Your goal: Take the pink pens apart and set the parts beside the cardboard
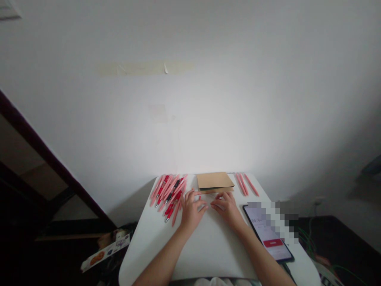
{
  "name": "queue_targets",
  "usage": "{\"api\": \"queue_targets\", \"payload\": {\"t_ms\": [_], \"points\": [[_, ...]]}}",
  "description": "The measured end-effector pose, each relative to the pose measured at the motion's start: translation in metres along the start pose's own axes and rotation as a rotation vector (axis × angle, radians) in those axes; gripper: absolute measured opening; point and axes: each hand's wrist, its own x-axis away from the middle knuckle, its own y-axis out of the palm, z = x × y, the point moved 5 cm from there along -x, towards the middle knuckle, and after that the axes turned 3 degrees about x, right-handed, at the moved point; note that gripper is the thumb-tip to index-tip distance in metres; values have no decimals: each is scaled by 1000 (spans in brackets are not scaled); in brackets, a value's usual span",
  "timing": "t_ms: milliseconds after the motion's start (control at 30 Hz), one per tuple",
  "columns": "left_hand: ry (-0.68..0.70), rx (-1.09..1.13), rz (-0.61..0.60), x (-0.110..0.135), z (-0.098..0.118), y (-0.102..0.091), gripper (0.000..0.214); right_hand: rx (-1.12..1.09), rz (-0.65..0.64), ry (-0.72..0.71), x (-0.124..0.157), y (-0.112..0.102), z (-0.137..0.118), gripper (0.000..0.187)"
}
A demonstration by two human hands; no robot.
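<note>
My left hand (191,209) is beside the pen pile, its fingers curled and the thumb and forefinger close together. A tiny red bit (200,197) shows by its fingertips, too small to name. Facing it, my right hand (228,207) has its thumb and fingers pinched together just in front of a brown card-covered notebook (214,180). What either hand holds, if anything, cannot be made out. Left of my left hand lies a loose heap of pink pens (169,186), with several red pens (169,214) and a dark-gripped pen (171,194) among them.
Three pink pens (246,185) lie at the back right of the white table (214,254). On the right side rests a phone (268,234) with a lit screen and a cable at its lower end. Behind the table rises a white wall (208,119).
</note>
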Motion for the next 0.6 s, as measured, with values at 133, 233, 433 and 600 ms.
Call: {"api": "queue_targets", "payload": {"t_ms": [133,233,433,600], "points": [[-1,-1,-12,0,1,0,8,4,-8,1,0,0,-1,10],[1,-12,-28,0,2,0,8,2,-9,4,0,0,-1,10],[-8,-15,-20,-1,1,-1,4,-24,63,26,2,1,7,14],[-23,-51,27,-2,-4,-3,4,-67,101,87,3,1,14,17]]}}
